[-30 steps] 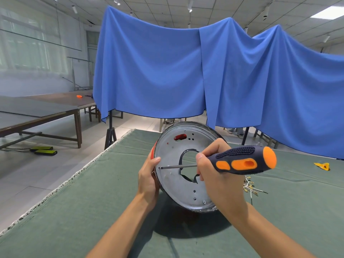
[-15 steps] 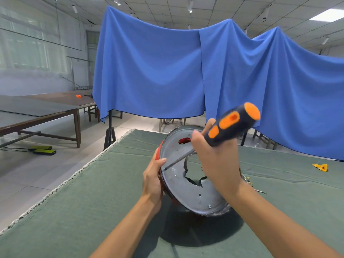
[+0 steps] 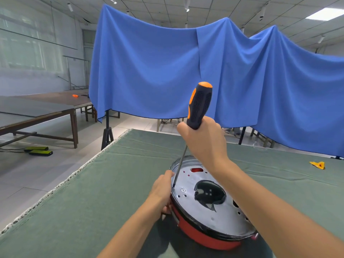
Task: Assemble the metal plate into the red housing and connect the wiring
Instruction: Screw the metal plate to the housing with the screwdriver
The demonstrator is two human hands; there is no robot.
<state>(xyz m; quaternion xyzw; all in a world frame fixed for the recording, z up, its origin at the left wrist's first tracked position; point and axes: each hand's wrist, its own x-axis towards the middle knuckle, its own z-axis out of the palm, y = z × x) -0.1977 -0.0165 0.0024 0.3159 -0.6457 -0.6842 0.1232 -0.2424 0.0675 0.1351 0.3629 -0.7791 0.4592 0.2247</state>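
The round red housing [image 3: 197, 232] lies nearly flat on the green table, with the silver metal plate [image 3: 191, 185] seated in its top. The plate has a dark irregular opening at its centre and several small holes. My left hand [image 3: 162, 190] grips the housing's left rim, thumb at the plate's edge. My right hand [image 3: 202, 142] holds a black and orange screwdriver [image 3: 199, 105] almost upright above the plate. Its thin shaft runs down to the plate's left edge beside my left thumb. No wiring is visible.
The green cloth-covered table [image 3: 104, 192] has its frayed left edge close by. A small yellow and red piece [image 3: 318, 164] lies at the far right. Blue cloth [image 3: 149, 71] hangs behind the table. Dark tables [image 3: 37, 112] stand to the left.
The housing has tipped from standing on edge down to nearly flat. My right hand swung the screwdriver from horizontal to almost upright, tip now on the plate's left edge.
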